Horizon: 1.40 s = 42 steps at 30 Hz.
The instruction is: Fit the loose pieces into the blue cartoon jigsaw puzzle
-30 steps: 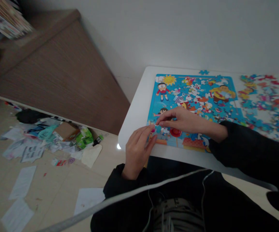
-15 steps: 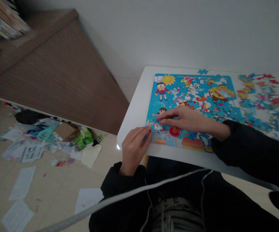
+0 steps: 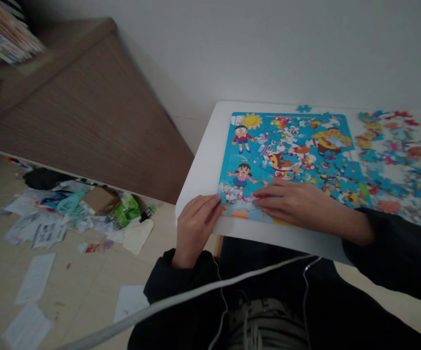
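Observation:
A cartoon jigsaw puzzle (image 3: pixel 240 155) lies in its blue-edged tray on a white table, partly filled, with loose pieces heaped over its middle. My left hand (image 3: pixel 196 222) is at the tray's lower left edge, fingers pressed together and tips on the border. My right hand (image 3: pixel 293 201) lies low over the tray, its fingers bent together around a small puzzle piece (image 3: pixel 254 196) beside the figure in the pink top (image 3: pixel 244 176). The right hand and forearm hide much of the puzzle's lower part.
Many loose puzzle pieces (image 3: pixel 395 155) spread over the right of the white table (image 3: pixel 205 160); one blue piece (image 3: pixel 304 108) lies behind the tray. A brown cabinet (image 3: pixel 97 116) stands at left. Papers and bags (image 3: pixel 82 204) litter the floor. A pale cable (image 3: pixel 195 293) crosses in front of me.
My right hand has moved right and slightly down along the puzzle, uncovering the figure in the pink top. My left hand has shifted slightly left, still at the tray's edge.

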### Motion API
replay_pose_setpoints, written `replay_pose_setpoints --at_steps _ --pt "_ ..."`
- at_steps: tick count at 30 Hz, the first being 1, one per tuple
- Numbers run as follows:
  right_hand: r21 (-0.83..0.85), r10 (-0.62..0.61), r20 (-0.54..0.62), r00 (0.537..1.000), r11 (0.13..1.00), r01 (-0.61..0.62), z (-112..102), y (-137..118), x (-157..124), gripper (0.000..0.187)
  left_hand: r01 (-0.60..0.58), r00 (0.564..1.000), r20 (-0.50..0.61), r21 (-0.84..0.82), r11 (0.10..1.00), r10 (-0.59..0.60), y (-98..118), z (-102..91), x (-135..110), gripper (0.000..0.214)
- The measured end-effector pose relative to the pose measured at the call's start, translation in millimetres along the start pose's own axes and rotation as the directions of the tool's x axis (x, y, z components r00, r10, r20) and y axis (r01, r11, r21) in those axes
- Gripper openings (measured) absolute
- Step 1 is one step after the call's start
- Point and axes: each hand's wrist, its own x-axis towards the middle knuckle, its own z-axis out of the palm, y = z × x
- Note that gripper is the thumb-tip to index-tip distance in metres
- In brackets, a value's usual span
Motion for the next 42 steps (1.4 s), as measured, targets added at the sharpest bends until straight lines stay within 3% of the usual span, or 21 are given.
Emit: replay_pose_setpoints --at_steps 10,24,34,42 --pt "-0.001 0.145 -0.025 0.989 0.989 -0.145 -5.7 0.6 -3.3 0.025 0.001 1.0 0.013 -0.044 0.999 -0.001 7.3 6.2 5.7 0.016" --pt "0.012 0.193 -0.027 0.981 0.981 -0.193 -8.4 -0.7 10.8 0.026 0.001 1.0 0.02 -0.052 0.999 0.0 16.9 23.0 17.6 0.015" --pt "0.038 0.219 -0.014 0.976 0.975 -0.218 7.4 -1.4 28.1 0.028 -0.001 1.0 0.027 -0.029 1.0 0.002 18.6 23.5 18.1 0.015" --pt "0.144 0.258 0.035 0.966 0.955 -0.26 5.5 -3.6 27.5 0.028 0.005 1.0 0.025 -0.066 0.998 -0.004 18.7 25.5 17.7 0.016"
